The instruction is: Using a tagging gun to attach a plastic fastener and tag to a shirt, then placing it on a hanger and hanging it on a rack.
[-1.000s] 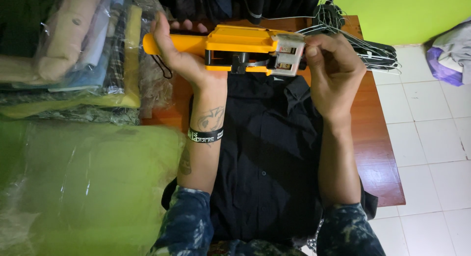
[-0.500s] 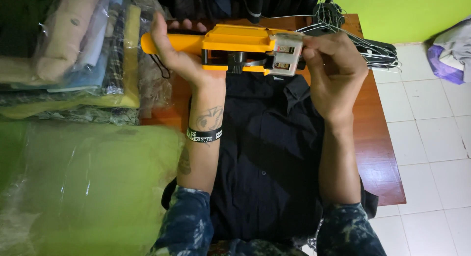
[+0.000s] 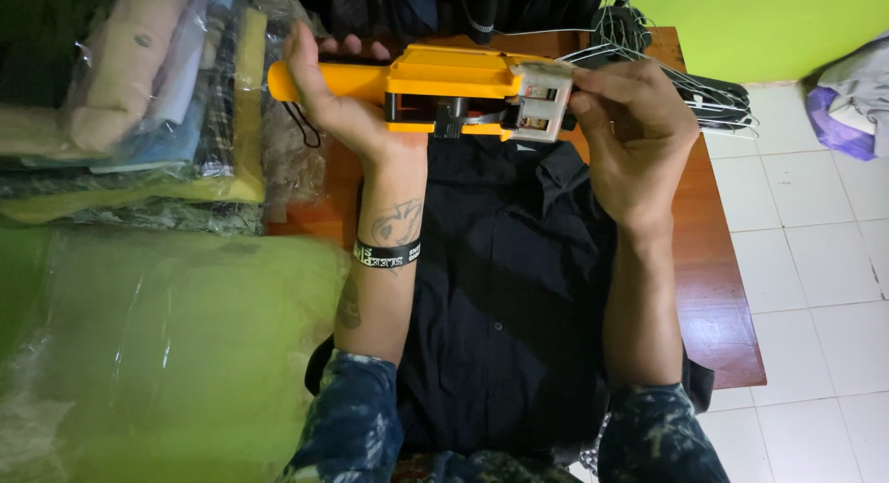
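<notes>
A black shirt (image 3: 505, 288) hides most of the desk (image 3: 718, 288). Above its collar, the yellow tag gun (image 3: 435, 89) is gripped at the handle by the left hand (image 3: 338, 108); the right hand (image 3: 630, 136) pinches its grey head, hiding the tip.

Bagged folded clothes (image 3: 139, 103) block the upper left; wire hangers (image 3: 685, 80) crowd the upper right. Bare desk (image 3: 718, 288) at right of the black shirt (image 3: 509, 298) leaves passage.
</notes>
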